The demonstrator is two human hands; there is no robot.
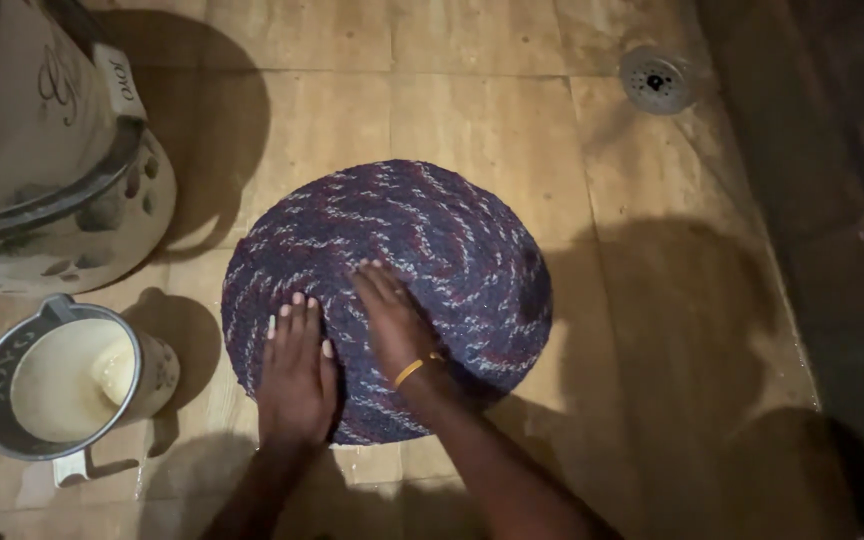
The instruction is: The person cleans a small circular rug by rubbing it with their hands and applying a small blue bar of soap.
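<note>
my left hand (pixel 297 375) flat, fingers together, palm pressed on near edge of round braided purple mat (pixel 452 250). my right hand (pixel 392 325) flat, fingers extended, on mat just beside left. mat lies on wet tiled floor (pixel 652 300). plastic mug (pixel 62 385) left of mat, bucket (pixel 52 170) behind mug, floor drain (pixel 655 80) far right.

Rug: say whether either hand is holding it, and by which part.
Neither grips it. The left hand and right hand lie flat, palms down, on the rug, on its near part.
</note>
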